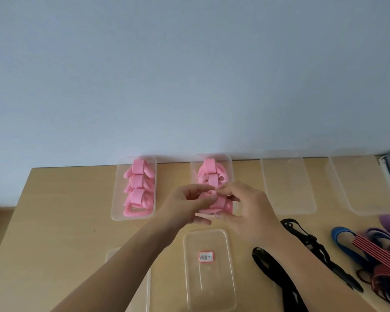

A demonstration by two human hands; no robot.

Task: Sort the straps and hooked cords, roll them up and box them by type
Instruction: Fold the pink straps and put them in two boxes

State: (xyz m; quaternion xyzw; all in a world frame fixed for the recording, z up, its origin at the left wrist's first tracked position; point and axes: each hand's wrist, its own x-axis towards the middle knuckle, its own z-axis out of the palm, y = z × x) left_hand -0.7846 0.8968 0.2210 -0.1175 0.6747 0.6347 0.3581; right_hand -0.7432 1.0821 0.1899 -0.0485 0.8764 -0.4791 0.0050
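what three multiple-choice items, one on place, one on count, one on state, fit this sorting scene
1. Where does the clear plastic lid with the red-edged label lie?
A. on the near part of the wooden table, under the hands
B. against the wall
C. on the black straps

2. How many clear plastic boxes in the far row hold rolled pink straps?
A. one
B. two
C. four

3. What are the hands doing?
A. resting flat
B. both gripping a pink strap roll
C. lifting a lid

Key: 1 A, it sits nearest the camera; 2 B, the left box and second box are filled, the other two look empty; 3 B, the left hand and right hand curl round it.
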